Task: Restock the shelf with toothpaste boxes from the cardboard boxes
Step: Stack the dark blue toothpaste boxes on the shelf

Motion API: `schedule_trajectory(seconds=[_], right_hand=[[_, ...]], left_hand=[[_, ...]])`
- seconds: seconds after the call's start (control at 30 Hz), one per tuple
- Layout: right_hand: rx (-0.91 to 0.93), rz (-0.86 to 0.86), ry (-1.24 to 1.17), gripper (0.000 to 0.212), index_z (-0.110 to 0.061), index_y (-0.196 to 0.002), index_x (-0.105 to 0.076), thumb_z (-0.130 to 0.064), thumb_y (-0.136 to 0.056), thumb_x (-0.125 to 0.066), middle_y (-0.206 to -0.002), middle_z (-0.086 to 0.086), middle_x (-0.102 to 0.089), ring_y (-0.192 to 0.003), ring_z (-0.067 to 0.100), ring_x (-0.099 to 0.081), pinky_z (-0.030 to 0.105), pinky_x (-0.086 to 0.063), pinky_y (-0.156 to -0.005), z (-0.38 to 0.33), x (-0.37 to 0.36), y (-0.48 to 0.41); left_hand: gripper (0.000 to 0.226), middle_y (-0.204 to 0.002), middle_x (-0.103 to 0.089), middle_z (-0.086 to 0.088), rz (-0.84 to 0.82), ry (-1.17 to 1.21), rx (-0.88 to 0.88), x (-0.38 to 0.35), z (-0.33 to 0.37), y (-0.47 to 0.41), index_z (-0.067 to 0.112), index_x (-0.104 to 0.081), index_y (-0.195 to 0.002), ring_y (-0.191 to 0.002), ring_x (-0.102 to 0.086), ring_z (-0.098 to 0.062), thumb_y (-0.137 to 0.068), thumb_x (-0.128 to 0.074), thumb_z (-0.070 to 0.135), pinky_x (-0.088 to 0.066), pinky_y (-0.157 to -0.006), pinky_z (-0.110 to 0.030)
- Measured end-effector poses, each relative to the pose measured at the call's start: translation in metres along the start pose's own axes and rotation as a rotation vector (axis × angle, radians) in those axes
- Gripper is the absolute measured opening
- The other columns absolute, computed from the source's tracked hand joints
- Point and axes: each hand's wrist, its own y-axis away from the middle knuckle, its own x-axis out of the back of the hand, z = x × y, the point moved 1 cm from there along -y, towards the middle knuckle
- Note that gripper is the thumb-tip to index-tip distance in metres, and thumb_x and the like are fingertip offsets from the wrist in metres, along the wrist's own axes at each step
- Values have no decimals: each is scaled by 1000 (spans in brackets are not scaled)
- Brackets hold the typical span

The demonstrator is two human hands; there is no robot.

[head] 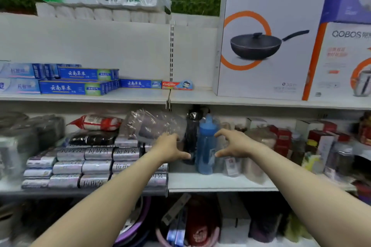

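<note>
The toothpaste boxes [80, 83] lie stacked flat at the left of the upper shelf [200, 97], with a red Colgate box [176, 85] at the row's right end; no cardboard box shows. Both the left hand [170, 148] and the right hand [236, 144] are released and hold nothing, fingers spread either side of a blue bottle [206, 146] on the shelf below. Such boxes are probably light, thin-walled and glossy; best pinched across the long sides near the middle, gently, since stacks may slide.

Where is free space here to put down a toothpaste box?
Upper shelf: bare gap between the Colgate box and the wok carton. Lower shelf: bare strip in front of the blue bottle. Silver packs crowd the left.
</note>
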Motion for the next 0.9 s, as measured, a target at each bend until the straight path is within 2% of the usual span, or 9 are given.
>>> schedule_trajectory(seconds=[0.2,0.33,0.4,0.53,0.67,0.77,0.9], right_hand=[[-57,-104,-62,76,-30,-140,-46,-46,-75,-82,-141,8,-51,-127,27,-50,34,-44,-100,42,-52,4],[-109,-195,-107,75,-28,-141,-46,-43,-76,-82,-143,9,-49,-129,26,-49,31,-41,-101,67,-100,3],[-149,-245,-132,74,-31,-139,-48,-44,-75,-83,-142,9,-49,-129,26,-48,33,-42,-103,78,-128,3],[-223,-353,-147,75,-28,-140,-48,-43,-75,-83,-140,7,-51,-127,27,-49,34,-42,-104,97,-186,9],[-302,-458,-161,71,-24,-136,-53,-41,-74,-84,-136,9,-56,-122,26,-54,28,-45,-98,117,-252,24],[-354,-555,-207,68,-22,-135,-53,-38,-76,-84,-134,6,-58,-112,22,-58,20,-44,-83,131,-300,37],[-430,-659,-238,66,-19,-135,-53,-36,-79,-83,-139,6,-54,-124,23,-53,24,-40,-93,147,-361,48]], left_hand=[[86,-135,-52,-13,-109,-50,35,-65,-7,-1,14,-49,-135,-122,-50,-29,-69,-76,62,-44,-98,-34],[83,-137,-48,-13,-225,-28,68,-113,-24,0,15,-47,-137,-125,-47,-29,-72,-77,57,-41,-102,-34],[83,-139,-48,-11,-292,-7,89,-139,-35,2,16,-48,-137,-125,-49,-28,-71,-77,57,-42,-102,-34],[77,-132,-58,-10,-423,26,123,-198,-60,6,12,-54,-133,-117,-56,-25,-72,-78,53,-46,-95,-32],[73,-136,-58,-6,-558,68,167,-261,-86,19,12,-55,-132,-125,-53,-23,-74,-80,48,-40,-99,-27],[71,-137,-56,-6,-685,107,221,-311,-113,35,12,-54,-133,-124,-52,-23,-75,-79,45,-39,-99,-27],[73,-138,-56,-6,-788,119,322,-364,-155,58,13,-54,-134,-126,-51,-24,-75,-79,48,-39,-102,-28]])
